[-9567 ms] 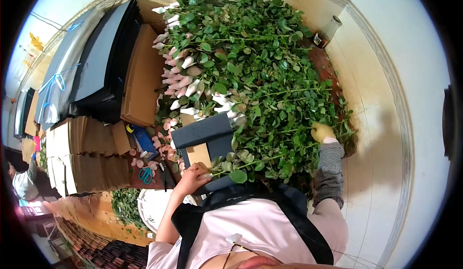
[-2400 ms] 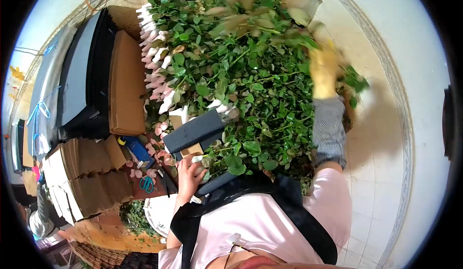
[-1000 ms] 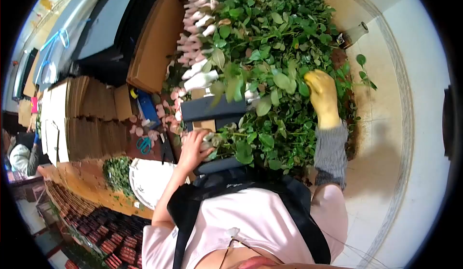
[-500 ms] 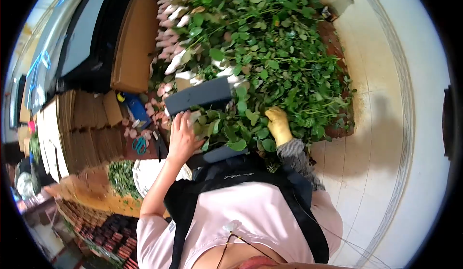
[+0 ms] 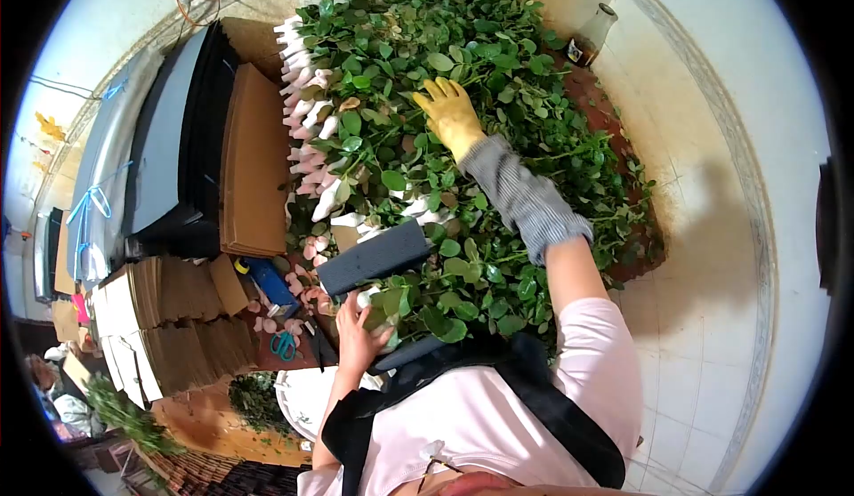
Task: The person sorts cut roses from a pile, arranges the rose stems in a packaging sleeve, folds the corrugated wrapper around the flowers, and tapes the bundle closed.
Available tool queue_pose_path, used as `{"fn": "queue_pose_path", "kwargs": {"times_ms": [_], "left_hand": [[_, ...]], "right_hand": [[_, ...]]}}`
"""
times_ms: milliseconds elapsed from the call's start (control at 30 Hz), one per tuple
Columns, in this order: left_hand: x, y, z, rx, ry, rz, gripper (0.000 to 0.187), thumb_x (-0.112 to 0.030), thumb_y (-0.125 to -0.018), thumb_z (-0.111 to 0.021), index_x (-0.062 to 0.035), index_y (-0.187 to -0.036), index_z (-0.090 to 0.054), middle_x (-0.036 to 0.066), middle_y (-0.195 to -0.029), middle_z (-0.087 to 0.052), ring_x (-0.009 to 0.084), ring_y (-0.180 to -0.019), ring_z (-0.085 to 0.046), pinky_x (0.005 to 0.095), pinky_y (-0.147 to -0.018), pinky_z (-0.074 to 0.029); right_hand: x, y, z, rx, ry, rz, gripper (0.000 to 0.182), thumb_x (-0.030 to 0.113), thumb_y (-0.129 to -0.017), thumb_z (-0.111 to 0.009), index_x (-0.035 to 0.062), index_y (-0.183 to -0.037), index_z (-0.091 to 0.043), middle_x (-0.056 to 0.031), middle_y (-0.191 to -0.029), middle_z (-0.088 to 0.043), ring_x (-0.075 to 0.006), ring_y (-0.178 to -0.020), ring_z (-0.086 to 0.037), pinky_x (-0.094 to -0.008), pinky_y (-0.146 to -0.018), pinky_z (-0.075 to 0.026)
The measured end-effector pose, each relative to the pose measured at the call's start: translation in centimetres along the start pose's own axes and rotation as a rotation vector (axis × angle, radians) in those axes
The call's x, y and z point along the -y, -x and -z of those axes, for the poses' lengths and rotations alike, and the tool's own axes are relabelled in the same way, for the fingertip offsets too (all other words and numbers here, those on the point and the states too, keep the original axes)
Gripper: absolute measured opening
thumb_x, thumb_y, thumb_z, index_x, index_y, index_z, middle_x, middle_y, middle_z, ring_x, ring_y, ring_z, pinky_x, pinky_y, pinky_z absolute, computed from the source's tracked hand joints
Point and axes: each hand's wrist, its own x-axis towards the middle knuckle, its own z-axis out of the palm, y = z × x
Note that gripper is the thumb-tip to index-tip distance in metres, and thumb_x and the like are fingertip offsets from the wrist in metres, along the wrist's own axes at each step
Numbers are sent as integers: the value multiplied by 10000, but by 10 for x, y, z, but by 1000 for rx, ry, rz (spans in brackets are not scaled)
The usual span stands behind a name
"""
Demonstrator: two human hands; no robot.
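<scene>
My bare left hand is curled at the head end of a bunch of leafy rose stems, its fingers beside a white-wrapped bud. That bunch lies between a dark foam block and a second dark padded edge near my body. My right hand, in a yellow glove with a grey knitted sleeve, reaches over the big pile of rose stems. Its fingers are spread above the leaves and hold nothing visible. Pink and white sleeved buds line the pile's left side.
On the left stand cardboard sheets, dark panels and stacked folded cardboard. Teal scissors, a blue tool and loose petals lie nearby. A glass jar stands at the back right by the wall.
My gloved right hand has left the near bunch and reached forward over the pile, its fingers opening. My left hand stays at the bunch. The head view has tilted up.
</scene>
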Motion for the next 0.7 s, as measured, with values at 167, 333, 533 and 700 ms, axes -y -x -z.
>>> {"fn": "queue_pose_path", "kwargs": {"times_ms": [167, 333, 533, 700], "left_hand": [[6, 0, -5, 7, 44, 8, 577, -231, -644, -882, -11, -1109, -619, 230, -1451, -400, 422, -1269, -435, 512, -1050, -367], [-2, -2, 0, -40, 21, -13, 568, -216, -640, -877, -20, -1095, -602, 218, -1440, -404, 412, -1208, -451, 516, -1031, -372], [-1, -2, 3, -56, 52, -7, 574, -228, -638, -867, -12, -1118, -639, 203, -1426, -426, 405, -1248, -445, 502, -1052, -360], [1, -2, 2, -56, 114, 16, 563, -254, -630, -867, -53, -1110, -654, 168, -1404, -449, 382, -1200, -484, 503, -1031, -374]], "right_hand": [[17, -42, -24, -188, -240, 1, 259, 161, -810, -694, 152, -1069, -694, -86, -1418, -553, -277, -1364, -441, -452, -1183, -260], [-7, -17, -12, -376, -598, 102, 215, 68, -936, -555, 79, -1089, -705, -120, -1223, -679, -267, -1160, -634, -406, -1094, -441], [-141, 27, -47, -507, -794, -348, 301, 38, -886, -532, 30, -1136, -698, -144, -957, -720, -290, -926, -670, -378, -894, -520], [-147, 65, 115, -869, -733, -935, 344, 119, -919, -657, -30, -1225, -606, -150, -1192, -659, -240, -1035, -616, -350, -930, -489]]}}
